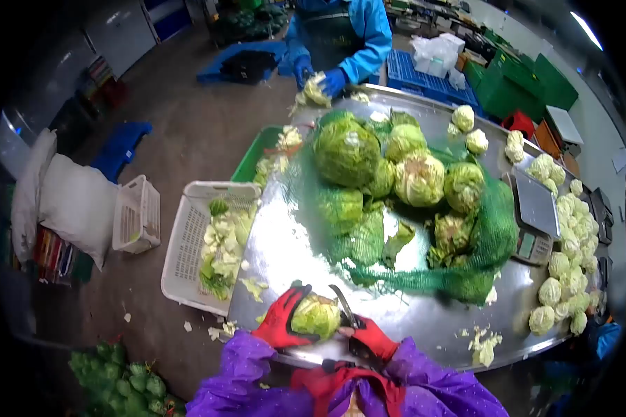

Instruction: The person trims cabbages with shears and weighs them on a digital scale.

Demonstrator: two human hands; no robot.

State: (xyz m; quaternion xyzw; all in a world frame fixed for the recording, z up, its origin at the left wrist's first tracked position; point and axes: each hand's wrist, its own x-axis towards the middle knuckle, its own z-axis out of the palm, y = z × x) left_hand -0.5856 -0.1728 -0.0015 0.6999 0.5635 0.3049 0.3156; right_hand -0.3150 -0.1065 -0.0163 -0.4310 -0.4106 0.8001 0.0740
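Note:
At the table's near edge, my left hand, in a red and black glove, is closed around the side of a pale green cabbage. My right hand, gloved the same way, grips a knife whose dark, curved blade points up beside the cabbage's right side. Whether the blade touches the cabbage I cannot tell. Beyond my hands, a green mesh bag lies opened out, with several large leafy cabbages on and in it. Loose leaf scraps lie on the metal to the right.
The metal table carries a scale and many trimmed cabbages at right. A white crate of leaves stands left, beside a green bin. Across the table, a person in blue sleeves holds a cabbage.

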